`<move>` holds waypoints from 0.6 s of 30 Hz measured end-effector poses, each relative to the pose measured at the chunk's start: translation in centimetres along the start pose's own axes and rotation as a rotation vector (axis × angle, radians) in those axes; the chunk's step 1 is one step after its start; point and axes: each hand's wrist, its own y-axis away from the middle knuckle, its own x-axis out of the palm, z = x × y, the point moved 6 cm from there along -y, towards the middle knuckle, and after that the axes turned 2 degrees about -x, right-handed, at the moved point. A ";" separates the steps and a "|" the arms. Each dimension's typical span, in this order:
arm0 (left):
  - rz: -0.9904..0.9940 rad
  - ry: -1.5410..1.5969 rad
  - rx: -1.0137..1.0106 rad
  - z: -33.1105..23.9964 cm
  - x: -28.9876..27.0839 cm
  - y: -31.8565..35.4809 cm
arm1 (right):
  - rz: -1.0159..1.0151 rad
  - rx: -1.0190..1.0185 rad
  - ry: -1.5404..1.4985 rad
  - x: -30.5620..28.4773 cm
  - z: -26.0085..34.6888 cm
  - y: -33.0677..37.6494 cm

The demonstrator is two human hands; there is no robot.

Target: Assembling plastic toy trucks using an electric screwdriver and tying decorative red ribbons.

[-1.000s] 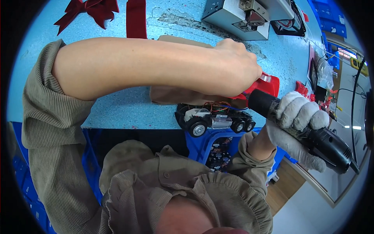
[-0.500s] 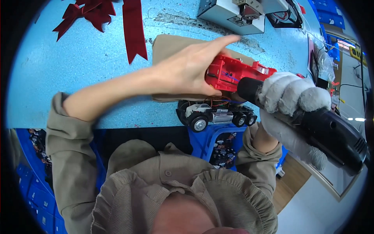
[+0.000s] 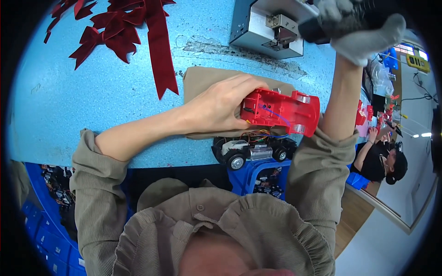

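Observation:
My left hand (image 3: 220,108) grips the rear end of a red toy car body shell (image 3: 281,112), which lies upside down on a tan cloth (image 3: 202,79) on the blue table. Just below it, at the table's front edge, sits the car chassis (image 3: 253,151) with black wheels and loose wires. My right hand (image 3: 357,27), in a white knit glove, is raised near the top of the view and holds a black power screwdriver (image 3: 340,18) well above the shell.
Dark red ribbon bows (image 3: 133,32) lie at the back left of the blue table (image 3: 92,101). A grey metal box (image 3: 269,25) stands at the back. A blue bin (image 3: 258,181) with parts sits under the table edge. Another person (image 3: 384,161) works at the right.
My right hand has lifted the screwdriver from beside the shell up and away to the top of the view. My left hand keeps hold of the red shell, now fully visible.

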 end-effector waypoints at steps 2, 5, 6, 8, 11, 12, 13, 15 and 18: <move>-0.006 -0.010 0.021 0.1 -0.1 0.0 | -0.533 0.103 0.249 -2.6 0.8 4.7; -0.008 -0.018 0.020 0.0 -0.1 -0.2 | -0.433 -0.063 0.186 3.9 3.5 5.8; -0.008 -0.025 0.018 0.0 -0.1 0.0 | -0.413 -0.107 0.203 5.4 4.2 6.1; -0.001 -0.024 0.020 0.1 0.1 -0.1 | -0.477 -0.103 0.310 6.6 3.8 7.6; -0.007 -0.055 0.017 0.3 0.2 0.0 | -0.577 -0.108 0.503 7.2 2.4 9.8; -0.012 -0.055 0.021 0.3 0.2 0.0 | -0.633 -0.121 0.516 7.0 2.2 10.4; -0.017 -0.055 0.025 0.2 0.2 -0.1 | -0.688 -0.135 0.530 6.8 2.0 11.0; -0.019 -0.053 0.030 0.1 0.2 -0.2 | -0.747 -0.149 0.545 6.4 2.0 11.7; -0.008 -0.063 0.006 0.1 0.1 -0.1 | -0.595 -0.232 0.436 6.6 1.9 11.5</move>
